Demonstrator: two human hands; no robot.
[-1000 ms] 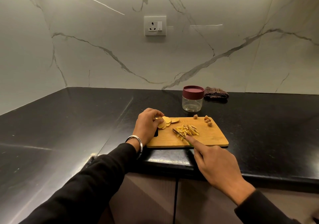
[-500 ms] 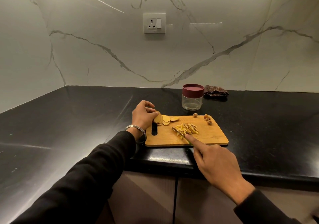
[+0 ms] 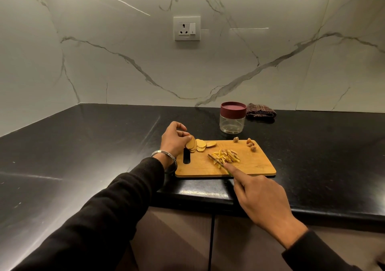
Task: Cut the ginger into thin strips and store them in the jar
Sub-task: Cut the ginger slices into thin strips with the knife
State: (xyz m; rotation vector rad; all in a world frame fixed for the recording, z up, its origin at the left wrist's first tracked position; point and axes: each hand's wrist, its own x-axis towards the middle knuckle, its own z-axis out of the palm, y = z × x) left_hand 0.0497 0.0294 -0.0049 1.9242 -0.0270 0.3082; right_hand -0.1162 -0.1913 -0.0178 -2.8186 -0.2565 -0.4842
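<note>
Left hand (image 3: 174, 142) sits at the 9 o'clock end of the cutting board (image 3: 256, 166), wrist bent, fingers curled, black sleeve and a metal bangle (image 3: 164, 156) on the wrist. Its grip is narrow: thumb and fingertips pinch a small stack of ginger slices (image 3: 191, 144) tilted up on edge. More slices (image 3: 205, 145) lie flat on the board just toward 3 o'clock of the stack.

Right hand (image 3: 262, 199) comes in from 5 o'clock, index finger stretched along the spine of a knife (image 3: 215, 159), the remaining fingers curled under and closed round the handle. The handle itself is mostly hidden. The blade tip rests against the pile of ginger strips (image 3: 228, 158) at the board's centre.

Against the frame one second back: the left hand then lay flat over the slices; it has since lifted and gathered them into the upright pinch. The right hand and knife hold the same position. The camera has tipped slightly upward.

The jar (image 3: 232, 117), clear with a dark red lid on, stands on the desk (image 3: 83, 145) at 12 o'clock of the board, just apart from it. A folded checked cloth (image 3: 260, 110) lies just beside the jar at 3 o'clock. Small brown ginger offcuts (image 3: 250, 144) sit near the board's far right corner. The desk is polished black stone, turning a corner at the left. The wall is white marble with grey veins and carries a socket (image 3: 186, 28).
</note>
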